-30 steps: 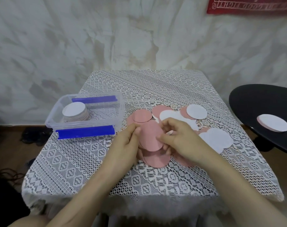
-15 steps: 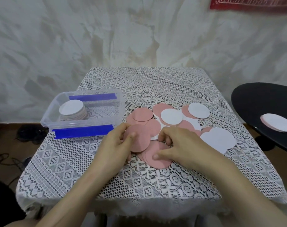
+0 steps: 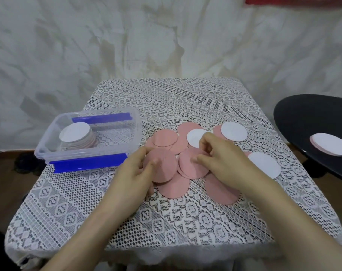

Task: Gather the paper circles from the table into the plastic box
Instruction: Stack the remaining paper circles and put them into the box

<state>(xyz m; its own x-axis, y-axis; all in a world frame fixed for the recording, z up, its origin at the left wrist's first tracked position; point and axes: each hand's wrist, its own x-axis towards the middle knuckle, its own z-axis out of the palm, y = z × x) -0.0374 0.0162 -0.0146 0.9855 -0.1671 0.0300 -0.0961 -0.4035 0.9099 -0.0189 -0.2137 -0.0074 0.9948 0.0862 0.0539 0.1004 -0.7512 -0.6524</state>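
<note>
Pink and white paper circles (image 3: 167,139) lie overlapping on the lace-covered table (image 3: 166,222), to the right of the box. The clear plastic box (image 3: 136,124) with blue clips stands at the left and holds a stack of circles (image 3: 75,133) with a white one on top. My left hand (image 3: 137,175) pinches a pink circle (image 3: 164,169) at its left edge, thumb on top. My right hand (image 3: 222,159) has curled fingers and pinches another pink circle (image 3: 193,169) in the pile; its index finger reaches a white circle (image 3: 193,136).
A black round seat (image 3: 306,114) stands off the table's right side with a small stack of circles (image 3: 331,146) on it. Two white circles (image 3: 264,166) lie near the table's right edge. A pale wall stands behind.
My left hand has kept its pink circle and shifted slightly left. My right hand left the near pink circle, moved a little farther into the pile and curled its fingers on another pink one.
</note>
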